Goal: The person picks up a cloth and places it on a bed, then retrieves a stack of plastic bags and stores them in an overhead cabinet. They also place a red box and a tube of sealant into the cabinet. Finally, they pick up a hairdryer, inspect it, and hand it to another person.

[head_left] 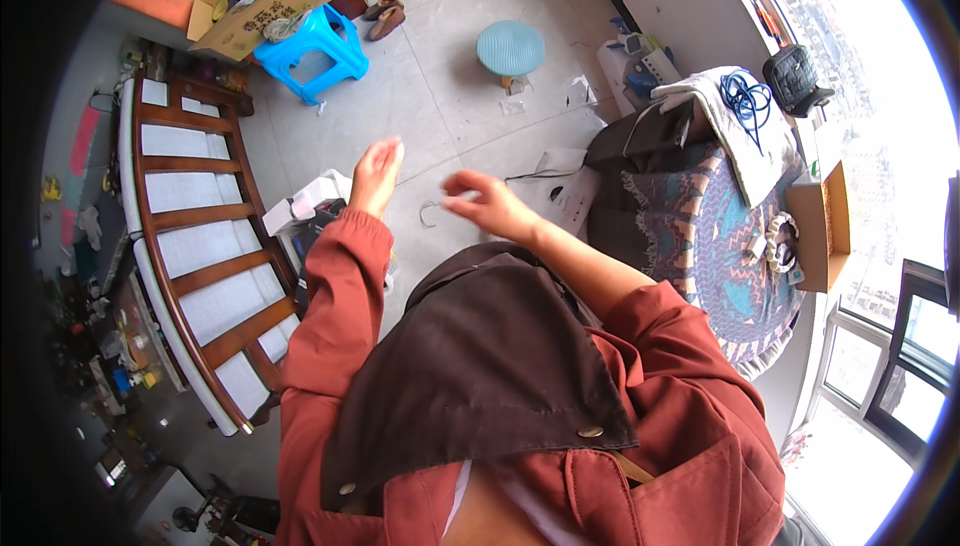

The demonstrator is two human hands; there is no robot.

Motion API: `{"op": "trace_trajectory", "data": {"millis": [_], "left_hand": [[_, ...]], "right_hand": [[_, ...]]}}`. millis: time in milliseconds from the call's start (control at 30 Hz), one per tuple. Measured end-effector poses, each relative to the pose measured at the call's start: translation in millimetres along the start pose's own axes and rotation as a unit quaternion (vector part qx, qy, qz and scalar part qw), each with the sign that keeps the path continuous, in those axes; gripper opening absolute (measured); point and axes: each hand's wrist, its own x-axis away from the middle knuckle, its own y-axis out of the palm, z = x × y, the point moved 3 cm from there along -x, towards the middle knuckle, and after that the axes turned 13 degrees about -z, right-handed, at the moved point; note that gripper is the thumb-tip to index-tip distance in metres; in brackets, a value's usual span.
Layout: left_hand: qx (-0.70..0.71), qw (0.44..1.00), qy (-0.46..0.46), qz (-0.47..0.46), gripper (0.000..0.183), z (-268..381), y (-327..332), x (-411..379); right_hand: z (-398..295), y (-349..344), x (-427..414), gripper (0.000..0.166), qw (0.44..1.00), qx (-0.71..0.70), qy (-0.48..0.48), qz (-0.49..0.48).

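Note:
My left hand (377, 177) is raised in front of me over the grey tiled floor (420, 114), its fingers together and pointing away, with nothing visible in it. To its right, my right hand (491, 204) hangs in the air, fingers curved and apart, holding nothing. The two hands do not touch. A thin curved wire or cord (427, 214) lies on the floor between them. Beside my left forearm stand white boxes (306, 204). Past my right hand, a white bag or sheet (566, 193) with a dark cable on it rests on the floor.
A wooden slatted seat (202, 223) with pale cushions stands left. Ahead are a blue plastic stool (330, 84), a cardboard box (262, 13), brown shoes (386, 18) and a round ribbed teal stool (511, 48). On the right, a patterned cloth (720, 246) covers furniture beside a window.

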Motion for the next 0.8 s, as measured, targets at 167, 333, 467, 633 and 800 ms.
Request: {"op": "trace_trajectory", "data": {"millis": [167,333,467,633,800], "left_hand": [[0.068,0.99,0.048,0.117,0.032,74,10,-56],[-0.361,0.897,0.086,0.24,0.036,31,-26,-66],[-0.598,0.765,-0.007,0.238,0.038,33,18,-39],[0.299,0.891,-0.103,0.325,0.04,-27,-96,-9],[0.797,0.463,0.144,0.359,0.036,-41,-183,97]], "right_hand": [[-59,40,-42,0.042,0.98,-0.188,-0.053,-0.036],[-94,33,-41,0.017,0.991,-0.022,-0.119,-0.051],[-132,72,-40,0.011,0.892,0.265,-0.345,-0.123],[-136,105,-1,0.015,0.791,0.333,-0.446,-0.253],[-100,165,4,0.041,0.873,0.149,-0.307,-0.348]]}}
